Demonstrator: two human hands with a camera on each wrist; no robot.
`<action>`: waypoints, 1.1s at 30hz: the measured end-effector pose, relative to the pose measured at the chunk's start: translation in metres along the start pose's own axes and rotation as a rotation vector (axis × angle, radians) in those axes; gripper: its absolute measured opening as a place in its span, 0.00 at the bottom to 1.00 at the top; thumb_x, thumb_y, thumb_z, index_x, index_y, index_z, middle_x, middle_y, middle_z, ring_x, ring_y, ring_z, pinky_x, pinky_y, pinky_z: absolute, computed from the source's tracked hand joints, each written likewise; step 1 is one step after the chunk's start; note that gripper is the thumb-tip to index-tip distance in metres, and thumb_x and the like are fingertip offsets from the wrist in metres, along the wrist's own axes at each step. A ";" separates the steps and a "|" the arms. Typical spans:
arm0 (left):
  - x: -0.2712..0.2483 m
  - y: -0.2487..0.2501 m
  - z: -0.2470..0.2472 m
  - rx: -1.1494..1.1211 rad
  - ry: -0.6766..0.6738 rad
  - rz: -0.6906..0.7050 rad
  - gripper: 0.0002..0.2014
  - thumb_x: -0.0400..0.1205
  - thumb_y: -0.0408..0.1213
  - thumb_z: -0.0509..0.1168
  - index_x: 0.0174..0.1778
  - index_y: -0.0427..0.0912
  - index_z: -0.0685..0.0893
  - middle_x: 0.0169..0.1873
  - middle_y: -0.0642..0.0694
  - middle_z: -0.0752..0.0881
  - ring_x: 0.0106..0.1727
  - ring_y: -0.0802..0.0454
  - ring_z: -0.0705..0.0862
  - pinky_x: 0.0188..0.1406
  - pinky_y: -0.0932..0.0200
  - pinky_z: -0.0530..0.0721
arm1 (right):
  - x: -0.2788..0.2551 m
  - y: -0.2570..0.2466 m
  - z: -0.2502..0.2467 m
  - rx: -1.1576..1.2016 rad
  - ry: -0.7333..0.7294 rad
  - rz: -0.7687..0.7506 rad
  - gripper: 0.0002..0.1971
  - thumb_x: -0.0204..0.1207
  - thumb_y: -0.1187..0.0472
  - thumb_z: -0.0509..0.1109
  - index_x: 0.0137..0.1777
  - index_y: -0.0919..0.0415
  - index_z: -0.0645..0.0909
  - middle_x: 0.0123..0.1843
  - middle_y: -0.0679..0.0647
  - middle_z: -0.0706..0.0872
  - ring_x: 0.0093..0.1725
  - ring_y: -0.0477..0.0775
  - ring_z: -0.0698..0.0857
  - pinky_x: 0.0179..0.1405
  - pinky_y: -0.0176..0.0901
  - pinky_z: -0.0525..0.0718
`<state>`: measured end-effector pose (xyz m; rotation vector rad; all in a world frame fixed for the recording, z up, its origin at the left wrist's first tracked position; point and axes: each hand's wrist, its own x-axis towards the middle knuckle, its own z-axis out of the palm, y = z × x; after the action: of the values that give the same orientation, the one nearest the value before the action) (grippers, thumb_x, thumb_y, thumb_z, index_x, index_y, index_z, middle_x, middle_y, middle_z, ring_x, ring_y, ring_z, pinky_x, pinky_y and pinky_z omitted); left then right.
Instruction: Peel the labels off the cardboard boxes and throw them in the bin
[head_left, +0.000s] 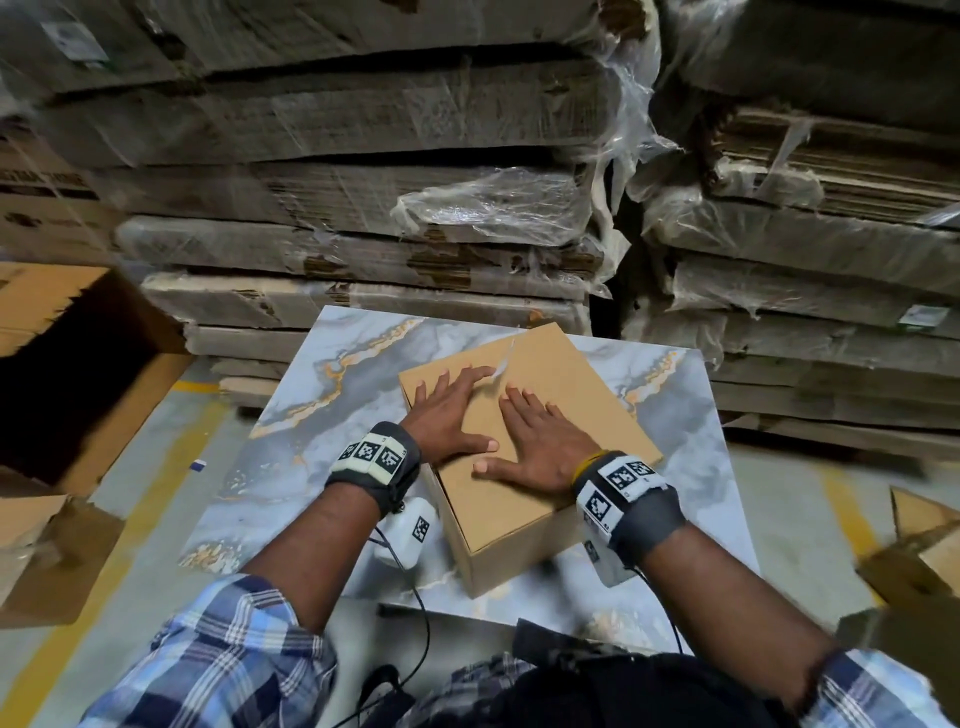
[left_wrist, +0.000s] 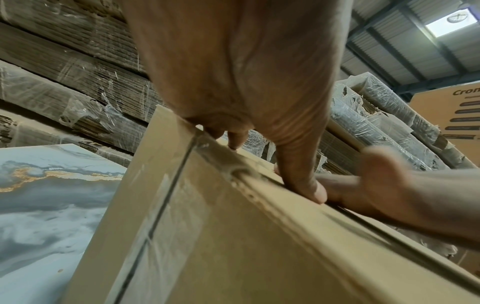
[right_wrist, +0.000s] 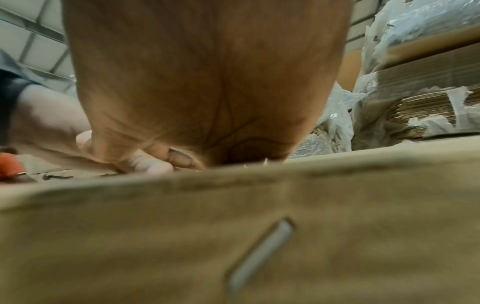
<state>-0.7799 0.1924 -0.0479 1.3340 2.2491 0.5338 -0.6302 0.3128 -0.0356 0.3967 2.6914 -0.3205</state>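
A plain brown cardboard box (head_left: 540, 364) lies skewed on a marble-patterned tabletop (head_left: 311, 415). My left hand (head_left: 447, 410) lies flat on the box's top, fingers spread and pointing away. My right hand (head_left: 540, 441) lies flat beside it, thumb toward the left thumb. A thin whitish strip of tape (head_left: 501, 366) sticks up at the top seam, just beyond the left fingertips. In the left wrist view the thumb (left_wrist: 311, 189) presses on the box's edge (left_wrist: 207, 236). The right wrist view shows the palm (right_wrist: 207, 82) over the box side (right_wrist: 130, 236), which has a metal staple (right_wrist: 259, 257).
A large open cardboard carton (head_left: 78, 364) stands on the floor at the left. Plastic-wrapped stacks of flattened cardboard (head_left: 363, 208) rise right behind the table. More cardboard pieces (head_left: 919, 551) lie at the right. The floor has yellow lines (head_left: 104, 545).
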 end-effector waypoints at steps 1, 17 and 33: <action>0.000 0.000 0.001 0.001 0.001 -0.001 0.49 0.74 0.53 0.77 0.83 0.62 0.50 0.87 0.41 0.55 0.87 0.35 0.44 0.82 0.34 0.38 | -0.008 -0.001 0.006 0.000 -0.004 -0.025 0.59 0.70 0.17 0.45 0.88 0.59 0.34 0.88 0.55 0.30 0.88 0.54 0.35 0.87 0.56 0.40; 0.000 0.001 0.001 0.021 -0.009 -0.007 0.50 0.75 0.53 0.76 0.84 0.61 0.49 0.87 0.39 0.49 0.87 0.35 0.42 0.82 0.36 0.36 | -0.041 0.005 0.022 -0.024 -0.018 -0.062 0.59 0.69 0.17 0.45 0.88 0.57 0.31 0.87 0.52 0.28 0.87 0.52 0.34 0.87 0.55 0.39; -0.002 0.003 -0.001 0.027 0.002 0.008 0.48 0.75 0.54 0.76 0.84 0.59 0.51 0.86 0.40 0.55 0.87 0.33 0.43 0.83 0.32 0.39 | -0.052 0.015 0.027 -0.052 -0.004 -0.083 0.55 0.73 0.19 0.47 0.88 0.54 0.31 0.87 0.48 0.27 0.87 0.50 0.34 0.87 0.54 0.39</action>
<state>-0.7777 0.1919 -0.0449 1.3575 2.2612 0.5093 -0.5706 0.3073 -0.0407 0.2701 2.7110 -0.2745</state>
